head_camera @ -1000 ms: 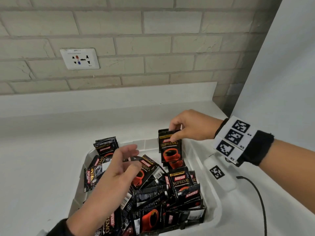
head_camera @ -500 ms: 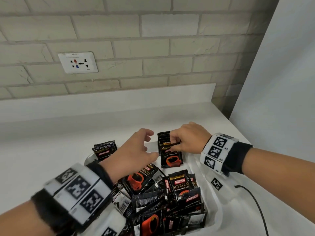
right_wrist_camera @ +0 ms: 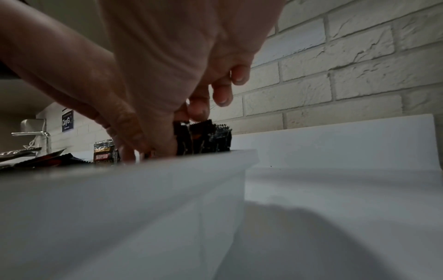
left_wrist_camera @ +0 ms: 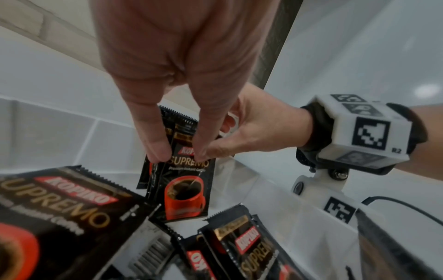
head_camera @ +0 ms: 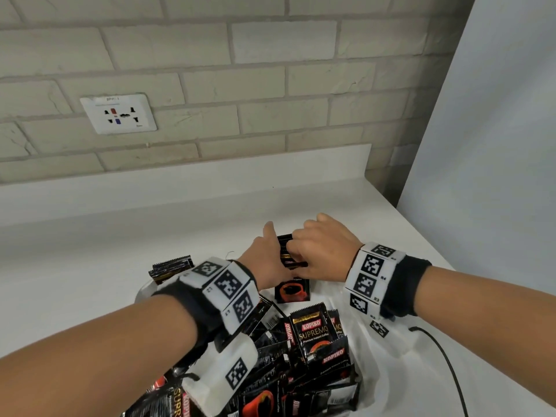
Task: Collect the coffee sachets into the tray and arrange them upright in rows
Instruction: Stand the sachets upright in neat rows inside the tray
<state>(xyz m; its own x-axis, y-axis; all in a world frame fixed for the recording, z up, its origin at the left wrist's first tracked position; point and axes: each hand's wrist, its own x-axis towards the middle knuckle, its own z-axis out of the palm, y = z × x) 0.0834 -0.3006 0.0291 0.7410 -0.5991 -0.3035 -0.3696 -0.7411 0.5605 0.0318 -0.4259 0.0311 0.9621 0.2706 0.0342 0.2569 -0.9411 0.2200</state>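
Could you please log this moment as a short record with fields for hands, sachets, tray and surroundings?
left hand: straight fingers steady the upright black Kopiko sachets
right hand: pinches the tops of the same upright sachets
loose sachet pile: jumbled, lying flat in the near part of the tray
white plastic tray: upright sachets at its far end
surroundings: white counter, brick wall, white wall socket

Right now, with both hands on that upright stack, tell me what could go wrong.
1. The upright stack leans on fingers alone; letting go may topple it.
2. The loose pile lies close by and could slide into the row.
3. The right hand hides the stack from above, so alignment is hard to check.
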